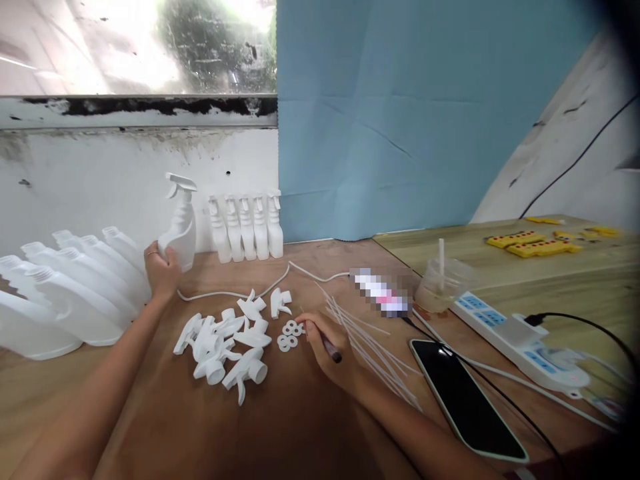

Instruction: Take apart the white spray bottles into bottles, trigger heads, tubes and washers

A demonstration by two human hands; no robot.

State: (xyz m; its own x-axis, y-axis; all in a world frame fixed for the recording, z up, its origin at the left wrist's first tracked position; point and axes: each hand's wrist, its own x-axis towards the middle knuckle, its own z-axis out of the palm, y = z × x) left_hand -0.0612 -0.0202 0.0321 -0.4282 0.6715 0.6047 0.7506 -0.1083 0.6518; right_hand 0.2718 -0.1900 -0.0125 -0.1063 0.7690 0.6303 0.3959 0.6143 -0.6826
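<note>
Bottles [75, 300] at far left, spray heads [206, 340] at centre, washers [289, 335] to their right, then tubes [346, 319], phone [463, 393] rightmost.

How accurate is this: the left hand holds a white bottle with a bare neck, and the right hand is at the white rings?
The bare neck is wrong: in the head view, the white bottle in the left hand has a spray head on it. The right hand is at the white rings, as you said.

No readable text, label, brand, number or sign anywhere
</note>
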